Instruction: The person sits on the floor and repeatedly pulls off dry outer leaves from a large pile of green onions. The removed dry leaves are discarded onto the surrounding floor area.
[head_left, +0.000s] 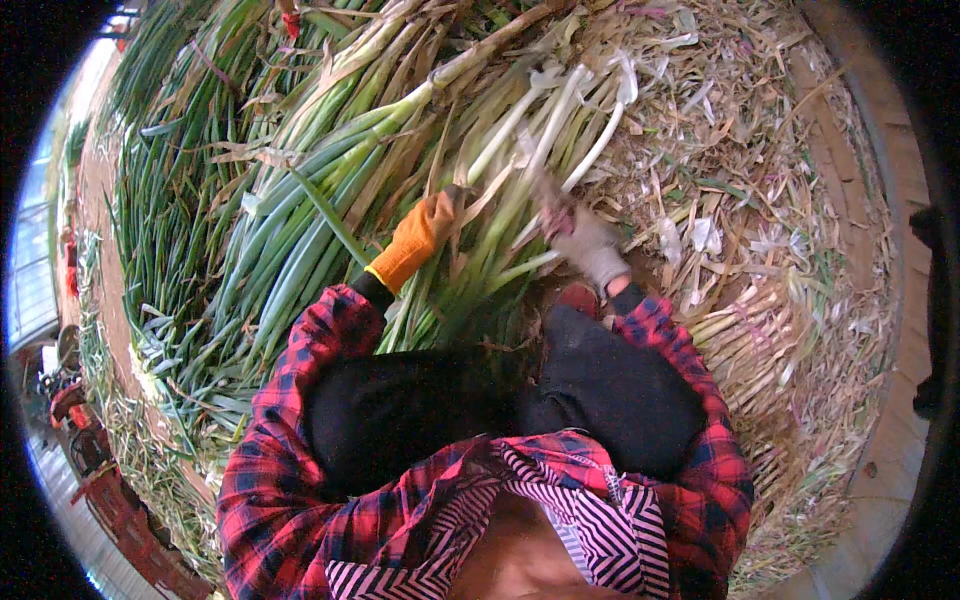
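My left hand (424, 232), in an orange glove with dark fingertips, is over the green onion stalks (487, 232), its fingers curled beside a dry leaf; whether it grips anything is unclear. My right hand (589, 244), in a pale, soiled glove, is to its right at the stalks' edge. Its fingers are blurred, and their hold cannot be made out. Peeled white onion stems (559, 116) lie beyond the hands. One thick onion with a long brown, dry-looking end (450, 71) lies slanted across the pile, above my left hand.
A large heap of green onions (187, 195) spreads at the left. Dry peelings and scraps (720, 165) cover the ground at the right. A bundle of thin pale stalks (742, 322) lies beyond my right sleeve. A reddish shoe (577, 298) shows below my right hand.
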